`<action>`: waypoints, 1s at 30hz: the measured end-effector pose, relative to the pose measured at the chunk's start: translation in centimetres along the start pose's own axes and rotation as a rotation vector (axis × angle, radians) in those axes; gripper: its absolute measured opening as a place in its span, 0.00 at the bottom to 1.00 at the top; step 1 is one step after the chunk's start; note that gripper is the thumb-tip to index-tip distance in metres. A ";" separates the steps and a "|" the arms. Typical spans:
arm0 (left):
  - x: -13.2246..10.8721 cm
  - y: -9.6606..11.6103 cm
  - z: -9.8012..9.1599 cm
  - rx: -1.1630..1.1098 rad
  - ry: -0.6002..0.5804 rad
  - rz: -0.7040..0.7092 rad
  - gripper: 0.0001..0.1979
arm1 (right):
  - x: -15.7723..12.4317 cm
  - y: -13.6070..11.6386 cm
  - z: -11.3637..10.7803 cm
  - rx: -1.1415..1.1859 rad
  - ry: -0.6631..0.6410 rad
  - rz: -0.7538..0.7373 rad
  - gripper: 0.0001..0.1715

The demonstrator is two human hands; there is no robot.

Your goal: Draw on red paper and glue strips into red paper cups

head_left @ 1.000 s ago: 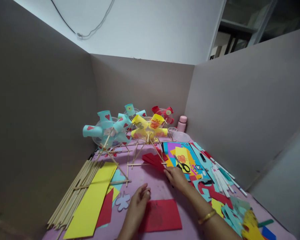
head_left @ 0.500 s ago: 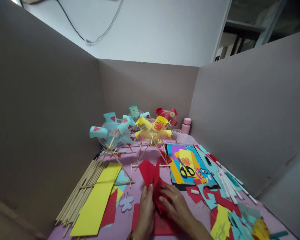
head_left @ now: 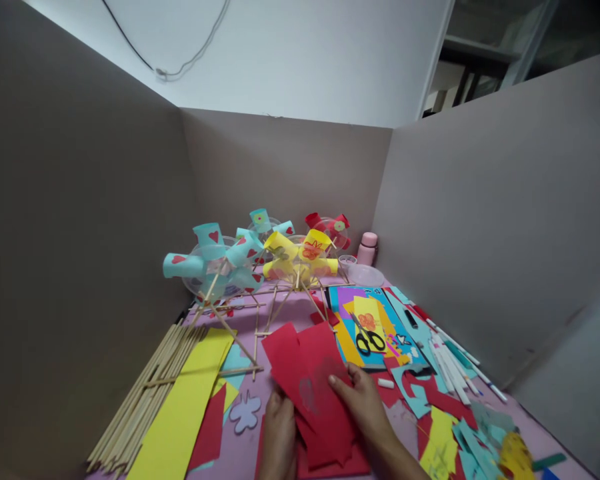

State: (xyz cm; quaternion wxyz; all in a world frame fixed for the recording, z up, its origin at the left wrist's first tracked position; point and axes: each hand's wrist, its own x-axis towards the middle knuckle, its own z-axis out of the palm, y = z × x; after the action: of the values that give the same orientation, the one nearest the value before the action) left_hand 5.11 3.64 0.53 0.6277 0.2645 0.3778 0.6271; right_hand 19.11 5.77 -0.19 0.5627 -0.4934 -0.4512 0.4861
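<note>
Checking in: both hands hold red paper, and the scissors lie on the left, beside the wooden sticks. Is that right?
Not the scissors: the head view shows them on the right, on the coloured sheets. The left hand and right hand do hold red paper.

A pinkish-purple surface (head_left: 403, 421) carries wooden sticks (head_left: 137, 403) at left, a pale butterfly-like cutout (head_left: 246, 412) beside a red sheet (head_left: 362, 463) near center, stick-framed pinwheels (head_left: 314, 245) far, a pink bottle (head_left: 367, 251) far right, and paper scraps (head_left: 439, 443) near right.
</note>
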 end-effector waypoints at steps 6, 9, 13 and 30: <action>-0.1 0.2 0.3 0.056 -0.039 -0.059 0.22 | -0.1 -0.3 0.2 0.288 -0.072 0.089 0.22; -0.4 0.1 0.4 0.157 -0.015 -0.018 0.23 | -0.3 -0.3 0.5 0.374 -0.059 0.115 0.21; -0.1 0.4 0.0 0.198 0.068 0.047 0.23 | -0.3 -0.2 0.4 0.517 -0.024 0.162 0.21; 0.6 1.2 -1.0 0.296 0.307 0.278 0.32 | -0.7 -1.0 0.4 0.641 0.107 0.206 0.22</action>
State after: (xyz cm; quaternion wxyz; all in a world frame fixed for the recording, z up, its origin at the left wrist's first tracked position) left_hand 3.56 4.16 0.90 0.4253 0.3048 0.5165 0.6779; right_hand 18.77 5.07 0.80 0.6599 -0.3593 -0.1931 0.6310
